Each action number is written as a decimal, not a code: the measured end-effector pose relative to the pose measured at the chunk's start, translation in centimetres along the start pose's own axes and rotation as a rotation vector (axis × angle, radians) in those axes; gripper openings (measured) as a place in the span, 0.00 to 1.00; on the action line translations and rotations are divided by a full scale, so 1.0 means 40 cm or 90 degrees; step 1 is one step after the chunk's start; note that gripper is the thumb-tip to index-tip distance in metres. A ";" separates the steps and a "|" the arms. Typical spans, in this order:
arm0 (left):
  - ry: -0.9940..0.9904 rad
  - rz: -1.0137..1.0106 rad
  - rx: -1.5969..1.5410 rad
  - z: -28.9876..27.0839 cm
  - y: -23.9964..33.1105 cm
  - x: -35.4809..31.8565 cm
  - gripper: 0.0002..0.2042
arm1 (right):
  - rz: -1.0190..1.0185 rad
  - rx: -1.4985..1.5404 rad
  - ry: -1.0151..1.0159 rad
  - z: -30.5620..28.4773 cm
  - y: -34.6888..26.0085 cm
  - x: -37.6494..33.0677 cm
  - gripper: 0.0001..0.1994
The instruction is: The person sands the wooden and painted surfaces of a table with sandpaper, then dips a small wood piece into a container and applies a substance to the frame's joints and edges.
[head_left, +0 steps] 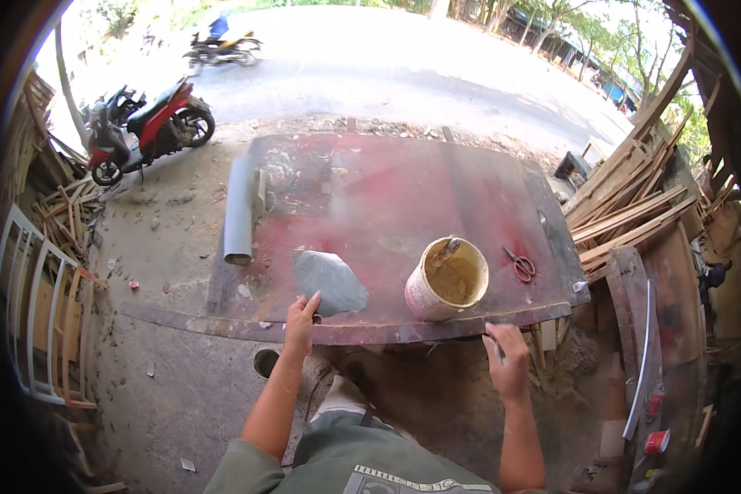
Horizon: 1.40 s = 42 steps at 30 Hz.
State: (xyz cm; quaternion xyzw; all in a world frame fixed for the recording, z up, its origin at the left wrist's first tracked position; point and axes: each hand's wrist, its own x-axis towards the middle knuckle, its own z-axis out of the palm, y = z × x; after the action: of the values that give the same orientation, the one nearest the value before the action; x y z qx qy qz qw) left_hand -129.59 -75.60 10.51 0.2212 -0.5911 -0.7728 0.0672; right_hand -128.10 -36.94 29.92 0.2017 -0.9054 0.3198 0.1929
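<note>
Hands first: the left hand (300,317) rests at the near edge of a red-stained worktable (387,198), fingers curled together with the tips touching the lower corner of a flat grey piece (331,281) that lies on the board. The right hand (508,356) hangs just below the table's front edge, fingers loosely closed around something thin and dark; what it is cannot be made out.

Between the two hands, on the tabletop, stands a pale bucket (446,278) of yellowish paste with a stick or brush leaning in it, just right of the grey piece. Red-handled scissors (519,265) lie near the right end, apart from the bucket. A grey pipe (239,210) lies along the table's left edge.

Stacked timber offcuts (626,206) crowd the right side, and a white rack (37,305) leans at the left. A red scooter (148,128) is parked on the dirt beyond, with another motorbike (222,48) out on the road.
</note>
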 end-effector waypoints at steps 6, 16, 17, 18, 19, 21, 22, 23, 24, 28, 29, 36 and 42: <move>0.300 0.404 0.632 0.077 -0.026 0.163 0.21 | -0.245 -0.182 -0.177 0.124 0.196 0.321 0.14; -0.009 0.056 0.284 0.289 0.059 -0.032 0.16 | -0.697 -0.425 -0.404 0.341 0.353 0.451 0.07; -0.017 0.037 0.265 0.325 0.054 -0.049 0.17 | -0.698 -0.417 -0.408 0.356 0.366 0.446 0.08; -0.024 0.020 0.245 0.361 0.049 -0.068 0.18 | -0.707 -0.420 -0.398 0.364 0.373 0.444 0.08; -0.032 0.003 0.226 0.399 0.043 -0.080 0.18 | -0.715 -0.423 -0.388 0.369 0.380 0.441 0.08; -0.033 -0.003 0.187 0.474 0.027 -0.094 0.21 | -0.728 -0.459 -0.370 0.375 0.388 0.433 0.10; -0.037 -0.007 0.169 0.509 0.020 -0.098 0.23 | -0.738 -0.475 -0.396 0.376 0.392 0.436 0.10; -0.026 -0.005 0.152 0.543 0.017 -0.102 0.24 | -0.747 -0.491 -0.422 0.375 0.393 0.440 0.11; -0.016 -0.006 0.134 0.576 0.016 -0.107 0.25 | -0.754 -0.507 -0.451 0.372 0.394 0.442 0.11; -0.010 -0.036 0.137 0.646 0.011 -0.113 0.32 | -0.733 -0.472 -0.480 0.349 0.398 0.469 0.11; 0.004 -0.044 0.131 0.656 0.008 -0.116 0.32 | -0.717 -0.432 -0.490 0.328 0.384 0.480 0.11; 0.012 -0.090 0.073 0.677 0.034 -0.112 0.33 | -0.540 -0.306 -0.736 0.220 0.372 0.521 0.07; -0.006 -0.124 -0.016 0.678 0.052 -0.115 0.33 | -0.569 -0.359 -0.753 0.256 0.379 0.489 0.06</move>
State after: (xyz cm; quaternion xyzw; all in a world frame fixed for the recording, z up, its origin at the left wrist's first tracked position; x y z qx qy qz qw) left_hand -137.24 -50.54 19.20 0.2728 -0.5576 -0.7839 -0.0083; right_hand -154.29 -37.57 24.31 0.6261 -0.7379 -0.1893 -0.1663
